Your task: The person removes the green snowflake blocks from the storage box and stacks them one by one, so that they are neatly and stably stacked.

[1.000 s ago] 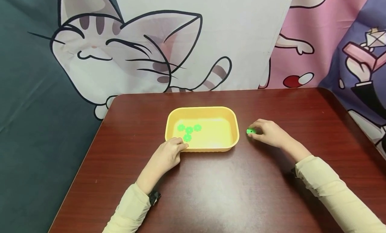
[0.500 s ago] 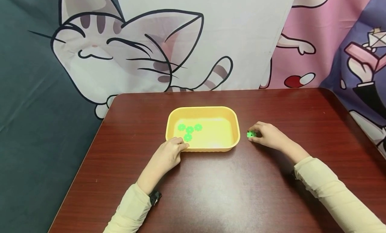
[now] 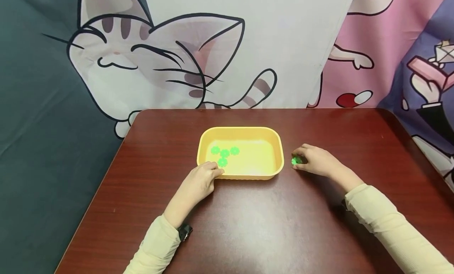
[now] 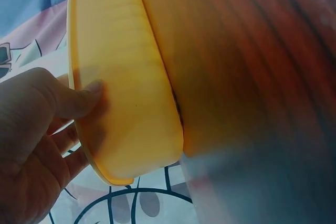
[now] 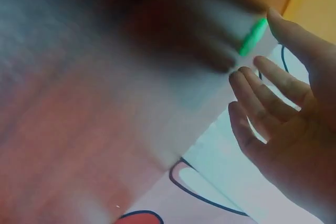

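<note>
A yellow plastic tray [image 3: 257, 173] stands on the brown table, with several flat green scalloped discs [image 3: 235, 150] lying toward its left side. My left hand [image 3: 201, 178] grips the tray's near-left rim; in the left wrist view its thumb [image 4: 84, 100] presses the outer wall and the other fingers pass behind the rim. Right of the tray, my right hand [image 3: 317, 160] holds another green scalloped disc [image 3: 295, 161] between thumb and index finger, low over the table. The right wrist view shows that disc edge-on [image 5: 253, 36] at the fingertips, the other fingers spread apart.
The brown wooden table [image 3: 248, 223] reaches back to a cartoon cat backdrop [image 3: 170, 61]. A pink and blue printed cloth [image 3: 376, 37] hangs behind its right side, and a dark green cloth [image 3: 46, 148] lies beyond its left edge.
My right hand has shifted slightly toward me with the green disc, which has turned a little in the fingers. The left hand keeps its grip on the tray rim.
</note>
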`<act>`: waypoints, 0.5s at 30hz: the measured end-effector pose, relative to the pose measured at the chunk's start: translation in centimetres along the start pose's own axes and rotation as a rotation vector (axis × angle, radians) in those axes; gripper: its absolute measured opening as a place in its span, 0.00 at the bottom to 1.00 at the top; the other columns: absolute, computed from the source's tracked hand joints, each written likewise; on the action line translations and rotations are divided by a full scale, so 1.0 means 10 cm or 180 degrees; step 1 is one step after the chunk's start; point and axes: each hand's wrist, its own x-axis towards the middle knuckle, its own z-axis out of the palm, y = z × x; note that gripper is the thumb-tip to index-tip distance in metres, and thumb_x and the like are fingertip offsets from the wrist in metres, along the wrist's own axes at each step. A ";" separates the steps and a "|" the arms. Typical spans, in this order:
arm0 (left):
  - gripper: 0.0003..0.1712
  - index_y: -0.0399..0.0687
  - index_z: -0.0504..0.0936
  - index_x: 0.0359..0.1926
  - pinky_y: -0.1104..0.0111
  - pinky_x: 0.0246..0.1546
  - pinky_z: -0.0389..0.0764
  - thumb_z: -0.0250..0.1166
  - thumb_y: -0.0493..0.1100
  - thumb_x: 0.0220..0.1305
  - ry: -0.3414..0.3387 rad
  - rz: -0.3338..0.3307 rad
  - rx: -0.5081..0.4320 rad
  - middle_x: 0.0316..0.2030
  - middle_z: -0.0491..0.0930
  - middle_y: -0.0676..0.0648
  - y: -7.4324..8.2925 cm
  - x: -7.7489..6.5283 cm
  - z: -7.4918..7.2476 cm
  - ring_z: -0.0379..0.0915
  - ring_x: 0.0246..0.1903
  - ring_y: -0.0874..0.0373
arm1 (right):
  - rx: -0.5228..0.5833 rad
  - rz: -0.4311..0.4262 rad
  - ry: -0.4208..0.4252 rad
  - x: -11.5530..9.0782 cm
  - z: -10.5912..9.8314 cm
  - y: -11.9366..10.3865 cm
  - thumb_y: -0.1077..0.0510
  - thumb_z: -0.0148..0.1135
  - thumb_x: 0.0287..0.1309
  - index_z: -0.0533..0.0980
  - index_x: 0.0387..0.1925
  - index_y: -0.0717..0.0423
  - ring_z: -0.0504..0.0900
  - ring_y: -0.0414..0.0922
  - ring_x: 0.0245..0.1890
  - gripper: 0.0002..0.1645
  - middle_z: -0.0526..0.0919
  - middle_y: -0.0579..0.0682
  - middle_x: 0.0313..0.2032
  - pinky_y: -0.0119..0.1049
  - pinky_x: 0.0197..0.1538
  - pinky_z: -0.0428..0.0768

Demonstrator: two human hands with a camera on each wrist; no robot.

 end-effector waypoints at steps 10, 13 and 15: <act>0.20 0.49 0.85 0.31 0.69 0.27 0.76 0.60 0.23 0.41 0.0021 0.0025 0.0009 0.23 0.73 0.53 0.02 -0.01 -0.02 0.73 0.27 0.57 | 0.0406 -0.0415 0.0806 0.25 -0.25 -0.12 0.57 0.69 0.49 0.72 0.55 0.58 0.76 0.54 0.48 0.30 0.75 0.57 0.50 0.54 0.50 0.74; 0.18 0.50 0.85 0.30 0.69 0.26 0.75 0.61 0.24 0.42 0.0052 0.0020 0.0027 0.22 0.72 0.53 0.02 -0.03 -0.04 0.72 0.25 0.57 | 0.0368 -0.0576 0.0794 0.39 -0.25 -0.21 0.56 0.68 0.50 0.73 0.54 0.57 0.75 0.54 0.50 0.28 0.75 0.57 0.51 0.55 0.51 0.73; 0.17 0.50 0.84 0.29 0.68 0.26 0.75 0.61 0.25 0.43 0.0074 0.0004 0.0046 0.22 0.72 0.53 0.02 -0.03 -0.06 0.73 0.25 0.57 | 0.0333 -0.0670 0.0797 0.51 -0.26 -0.30 0.55 0.68 0.50 0.74 0.53 0.57 0.74 0.54 0.52 0.27 0.75 0.56 0.51 0.56 0.53 0.71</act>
